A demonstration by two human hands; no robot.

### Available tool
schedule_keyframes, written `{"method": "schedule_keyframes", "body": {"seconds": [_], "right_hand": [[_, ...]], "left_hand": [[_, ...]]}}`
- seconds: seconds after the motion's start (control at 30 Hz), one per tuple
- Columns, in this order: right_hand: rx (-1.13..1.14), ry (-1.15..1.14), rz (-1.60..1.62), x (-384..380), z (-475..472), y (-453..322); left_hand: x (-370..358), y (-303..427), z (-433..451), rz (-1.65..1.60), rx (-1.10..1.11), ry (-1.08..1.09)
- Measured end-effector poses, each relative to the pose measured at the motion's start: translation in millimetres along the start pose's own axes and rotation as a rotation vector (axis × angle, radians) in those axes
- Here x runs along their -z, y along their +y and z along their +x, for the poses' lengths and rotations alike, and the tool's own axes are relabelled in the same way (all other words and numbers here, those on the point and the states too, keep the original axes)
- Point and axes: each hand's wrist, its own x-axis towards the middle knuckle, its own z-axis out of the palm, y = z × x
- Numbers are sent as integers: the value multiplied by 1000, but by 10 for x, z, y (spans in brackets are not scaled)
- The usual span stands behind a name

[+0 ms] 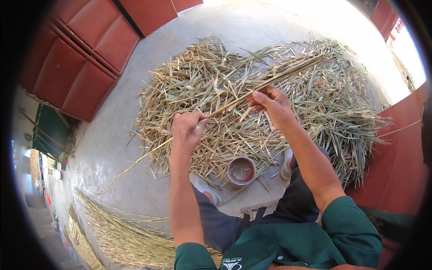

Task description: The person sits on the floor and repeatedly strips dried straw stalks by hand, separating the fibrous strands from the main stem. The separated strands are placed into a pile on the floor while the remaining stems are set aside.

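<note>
A long plant stalk (233,103), probably reed, slants across the view between my hands, its thin tail bending down toward the floor at the left. My left hand (189,130) is closed around it at the middle. Farther up the stalk, my right hand (270,101) pinches it between thumb and fingers. Beyond the right hand, the stalk's upper part runs over the litter and is hard to tell from other stalks there. Below both hands spreads a broad heap of dry leaves and stalk scraps (216,81).
A small round tub (241,171) with some scraps in it stands between my feet. Bare long stalks (135,233) lie bundled at the lower left. Red panelled doors (74,67) stand at the upper left, and a red panel (398,158) rises at the right. The floor (104,141) is smooth concrete.
</note>
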Motion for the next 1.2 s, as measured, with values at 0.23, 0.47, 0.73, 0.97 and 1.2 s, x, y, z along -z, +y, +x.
{"method": "schedule_keyframes", "body": {"seconds": [0.23, 0.47, 0.73, 0.97, 1.2], "right_hand": [[19, 58, 47, 2, 6, -8], [37, -32, 78, -110, -42, 74], [118, -131, 76, -174, -83, 19], [85, -29, 57, -63, -20, 121], [85, -51, 47, -50, -30, 145]], "left_hand": [[125, -106, -105, -180, 171, -149], [-208, 311, -6, -537, 381, -102], [-195, 263, -35, -904, 568, 52], [274, -281, -55, -979, 611, 544], [145, -272, -123, 481, 119, 261]]}}
